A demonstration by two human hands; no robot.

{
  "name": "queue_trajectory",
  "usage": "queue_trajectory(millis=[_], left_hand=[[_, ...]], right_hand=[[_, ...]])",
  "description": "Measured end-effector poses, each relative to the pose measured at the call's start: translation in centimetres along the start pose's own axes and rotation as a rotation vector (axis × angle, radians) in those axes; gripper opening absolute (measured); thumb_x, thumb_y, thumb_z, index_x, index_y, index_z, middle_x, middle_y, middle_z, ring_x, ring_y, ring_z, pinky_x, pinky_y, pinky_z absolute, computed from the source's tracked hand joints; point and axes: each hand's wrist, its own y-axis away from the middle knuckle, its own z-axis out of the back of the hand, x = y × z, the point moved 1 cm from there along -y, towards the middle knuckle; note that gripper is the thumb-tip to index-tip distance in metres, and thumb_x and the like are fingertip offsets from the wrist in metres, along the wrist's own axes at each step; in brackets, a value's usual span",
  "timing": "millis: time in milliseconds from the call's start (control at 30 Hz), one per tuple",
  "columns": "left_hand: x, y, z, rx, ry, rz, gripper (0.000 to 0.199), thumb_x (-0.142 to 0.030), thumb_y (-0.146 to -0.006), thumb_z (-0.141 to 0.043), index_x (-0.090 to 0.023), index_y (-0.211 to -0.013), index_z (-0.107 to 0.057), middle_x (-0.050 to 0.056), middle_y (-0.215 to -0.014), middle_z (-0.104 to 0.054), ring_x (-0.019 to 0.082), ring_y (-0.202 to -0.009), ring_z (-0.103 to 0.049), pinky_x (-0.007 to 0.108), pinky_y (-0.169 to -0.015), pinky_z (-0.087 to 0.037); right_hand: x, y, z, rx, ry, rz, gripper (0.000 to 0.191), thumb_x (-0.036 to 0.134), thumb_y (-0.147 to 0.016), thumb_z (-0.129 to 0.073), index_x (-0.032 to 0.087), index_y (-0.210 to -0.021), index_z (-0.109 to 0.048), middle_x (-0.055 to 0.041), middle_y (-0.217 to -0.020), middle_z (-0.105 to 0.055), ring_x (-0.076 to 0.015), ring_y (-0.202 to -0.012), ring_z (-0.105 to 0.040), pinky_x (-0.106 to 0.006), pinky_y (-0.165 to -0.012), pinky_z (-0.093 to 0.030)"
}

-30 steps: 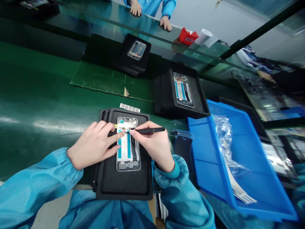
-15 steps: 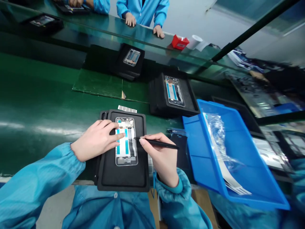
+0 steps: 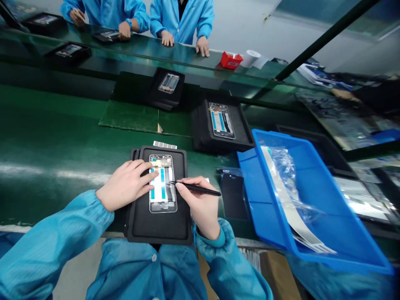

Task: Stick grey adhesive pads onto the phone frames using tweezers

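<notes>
An opened phone with its inner parts showing lies in a black foam tray in front of me. Blue-green strips run along its white middle, and a dark strip runs down its right side. My left hand rests at the phone's left edge, with its fingers stretched over the upper left part. In my right hand is a pair of black tweezers, pinched between thumb and fingers. The tweezer tips reach over the dark strip; whether they grip anything is too small to tell.
A label strip lies behind the tray. Another phone sits on stacked black trays further back. To the right stands a blue bin holding plastic bags and pale strips. Two co-workers are across the bench.
My right hand has brought the tweezer tips slightly left, from the phone's right edge onto the dark strip. My left hand stays on the phone. The head view has shifted a little.
</notes>
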Motion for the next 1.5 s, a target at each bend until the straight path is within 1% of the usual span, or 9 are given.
queue_trajectory(millis=[367,500,600,700,800,1000,1167,1367,1500], left_hand=[[-0.2,0.3,0.0,-0.04,-0.043,0.003,0.035,-0.039,-0.099,-0.052,-0.021,-0.126,-0.065,0.012,-0.132,-0.063,0.029,-0.119,-0.059,0.044,-0.094,-0.05],[-0.2,0.7,-0.5,-0.134,0.033,-0.012,0.028,-0.037,-0.099,-0.053,-0.021,-0.117,-0.067,0.011,-0.133,-0.062,0.027,-0.123,-0.057,0.043,-0.101,-0.048],[-1.0,1.9,-0.7,-0.277,0.094,0.291,0.031,-0.039,-0.096,-0.057,-0.017,-0.117,-0.061,0.014,-0.124,-0.062,0.027,-0.118,-0.06,0.042,-0.098,-0.051],[-2.8,3.7,-0.9,-0.182,0.096,0.616,0.039,-0.045,-0.095,-0.053,-0.015,-0.12,-0.057,0.012,-0.102,-0.066,0.026,-0.087,-0.068,0.039,-0.074,-0.056],[-5.0,4.8,-1.0,-0.032,0.147,0.679,0.039,-0.038,-0.098,-0.045,-0.014,-0.127,-0.056,0.012,-0.101,-0.067,0.025,-0.079,-0.069,0.038,-0.069,-0.056],[-6.3,5.3,-0.6,-0.189,0.55,0.792,0.052,-0.029,-0.095,-0.046,-0.019,-0.146,-0.046,0.013,-0.126,-0.065,0.025,-0.113,-0.067,0.041,-0.095,-0.057],[-2.7,7.8,0.4,-0.385,1.039,0.893,0.063,-0.037,-0.092,-0.056,-0.018,-0.15,-0.042,0.013,-0.146,-0.056,0.026,-0.133,-0.055,0.042,-0.111,-0.048],[5.2,13.3,2.9,-0.657,1.197,1.234,0.063,-0.021,-0.085,-0.07,-0.015,-0.144,-0.05,0.013,-0.118,-0.072,0.021,-0.093,-0.073,0.03,-0.079,-0.061],[11.3,13.3,3.7,-0.773,1.112,1.337,0.06,-0.006,-0.085,-0.064,-0.013,-0.143,-0.051,0.009,-0.098,-0.075,0.014,-0.071,-0.07,0.024,-0.068,-0.058]], right_hand=[[0.0,0.2,-0.2,-0.005,-0.019,-0.002,0.019,0.032,-0.073,-0.084,0.021,-0.078,-0.07,-0.0032,-0.082,-0.077,-0.0209,-0.077,-0.074,-0.036,-0.074,-0.061],[-0.2,0.3,-0.4,-0.033,-0.051,0.009,0.02,0.032,-0.073,-0.085,0.021,-0.079,-0.07,-0.003,-0.082,-0.077,-0.0204,-0.077,-0.074,-0.036,-0.074,-0.06],[-0.9,0.4,-0.1,-0.112,-0.11,0.052,0.019,0.031,-0.075,-0.083,0.02,-0.081,-0.07,-0.0035,-0.083,-0.077,-0.0204,-0.08,-0.074,-0.037,-0.077,-0.059],[-2.0,0.7,0.6,-0.245,-0.125,0.112,0.018,0.031,-0.076,-0.082,0.02,-0.084,-0.071,-0.0036,-0.085,-0.075,-0.0205,-0.082,-0.072,-0.038,-0.08,-0.057],[-3.1,1.2,0.9,-0.313,-0.122,0.1,0.018,0.032,-0.077,-0.082,0.02,-0.085,-0.072,-0.0037,-0.086,-0.074,-0.0206,-0.082,-0.071,-0.038,-0.081,-0.056],[-2.6,1.7,-0.4,-0.337,-0.221,0.082,0.022,0.037,-0.078,-0.081,0.021,-0.089,-0.07,-0.0038,-0.089,-0.073,-0.0227,-0.087,-0.071,-0.043,-0.087,-0.057],[-0.7,1.4,-1.7,-0.274,-0.362,0.111,0.025,0.037,-0.074,-0.084,0.021,-0.087,-0.07,-0.0036,-0.087,-0.075,-0.0223,-0.088,-0.072,-0.044,-0.09,-0.056],[-1.5,0.3,-0.6,-0.149,-0.261,0.106,0.023,0.034,-0.074,-0.084,0.02,-0.086,-0.071,-0.0046,-0.087,-0.076,-0.0215,-0.083,-0.071,-0.04,-0.081,-0.056],[-1.7,0.3,-0.8,-0.066,-0.173,0.065,0.024,0.039,-0.073,-0.084,0.021,-0.084,-0.072,-0.0051,-0.086,-0.076,-0.0232,-0.082,-0.072,-0.039,-0.077,-0.058]])
